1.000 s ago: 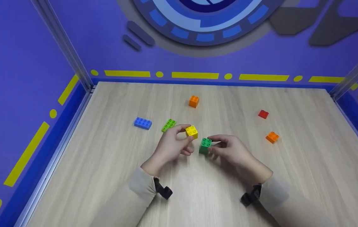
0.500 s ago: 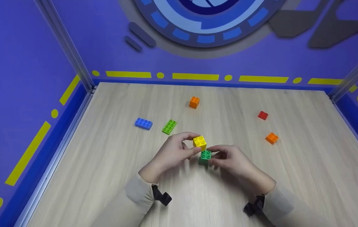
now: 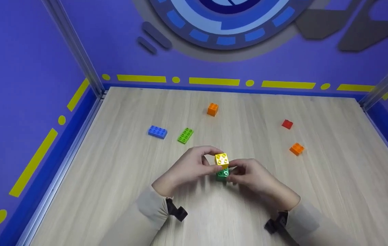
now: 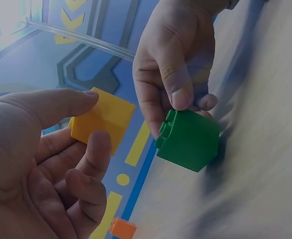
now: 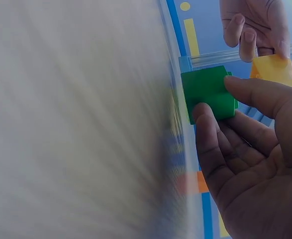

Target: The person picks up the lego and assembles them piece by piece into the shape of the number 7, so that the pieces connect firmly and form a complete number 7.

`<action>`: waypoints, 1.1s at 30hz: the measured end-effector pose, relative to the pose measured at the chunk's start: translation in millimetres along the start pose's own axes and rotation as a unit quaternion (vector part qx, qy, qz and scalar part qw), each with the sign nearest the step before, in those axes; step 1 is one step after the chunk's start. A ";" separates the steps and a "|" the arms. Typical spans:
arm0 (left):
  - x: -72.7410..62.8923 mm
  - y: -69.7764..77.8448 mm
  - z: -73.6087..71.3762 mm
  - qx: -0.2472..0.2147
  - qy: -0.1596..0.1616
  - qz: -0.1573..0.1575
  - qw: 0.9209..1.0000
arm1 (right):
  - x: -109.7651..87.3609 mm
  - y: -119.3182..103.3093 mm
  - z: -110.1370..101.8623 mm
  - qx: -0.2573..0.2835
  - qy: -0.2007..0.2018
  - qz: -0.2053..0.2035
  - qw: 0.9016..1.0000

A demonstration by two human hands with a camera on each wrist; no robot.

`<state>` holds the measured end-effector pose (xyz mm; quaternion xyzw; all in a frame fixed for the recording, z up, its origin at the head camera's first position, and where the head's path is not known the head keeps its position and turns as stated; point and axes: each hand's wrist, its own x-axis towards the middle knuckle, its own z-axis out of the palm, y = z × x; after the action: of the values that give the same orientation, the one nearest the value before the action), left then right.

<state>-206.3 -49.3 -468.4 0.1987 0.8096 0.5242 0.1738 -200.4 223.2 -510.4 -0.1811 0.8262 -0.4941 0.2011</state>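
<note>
My left hand point(image 3: 194, 162) pinches a yellow toy brick point(image 3: 221, 159) between thumb and fingers. Just below it in the head view is a green toy brick point(image 3: 222, 174), partly covered by the yellow one. The right hand point(image 3: 253, 176) grips the green brick from its right side. In the left wrist view a gap separates the yellow brick point(image 4: 103, 117) from the green brick point(image 4: 189, 141), whose studs face the yellow one. The right wrist view has the green brick point(image 5: 209, 93) between right thumb and fingers, with the yellow brick point(image 5: 275, 69) apart from it.
On the wooden table point(image 3: 112, 171) lie a blue brick point(image 3: 157, 132), a lime green brick point(image 3: 185, 135) and an orange brick point(image 3: 212, 109) beyond the hands. A red brick point(image 3: 287, 124) and another orange brick point(image 3: 296, 149) are at the right. Blue panels wall the table's back and sides.
The left hand has carried the yellow brick right and nearer the body, from beside the green brick to over it. The right hand and green brick have shifted slightly nearer the body.
</note>
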 end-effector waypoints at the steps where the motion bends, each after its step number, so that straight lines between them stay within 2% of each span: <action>1: 0.7 -0.7 0.7 0.001 -0.005 -0.001 1.000 | 0.2 0.0 0.1 -0.004 -0.002 0.000 1.000; 9: 3.8 -6.5 2.7 0.006 -0.031 0.011 0.999 | 3.5 1.2 1.3 -0.036 -0.012 -0.013 0.999; 17: 6.3 -11.4 7.3 0.018 -0.035 0.003 0.999 | 1.8 5.7 -1.6 -0.070 -0.008 -0.031 0.997; 24: 7.0 -18.7 15.2 0.008 -0.041 0.006 0.999 | 1.2 12.9 -0.7 -0.077 -0.008 -0.024 0.997; 33: 10.8 -18.0 17.6 0.013 -0.037 0.006 0.999 | 0.0 17.9 -1.6 -0.095 0.007 -0.038 0.995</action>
<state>-209.5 -36.8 -492.6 0.2251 0.8083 0.5069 0.1977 -203.0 232.4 -525.6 -0.2270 0.8636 -0.4216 0.1582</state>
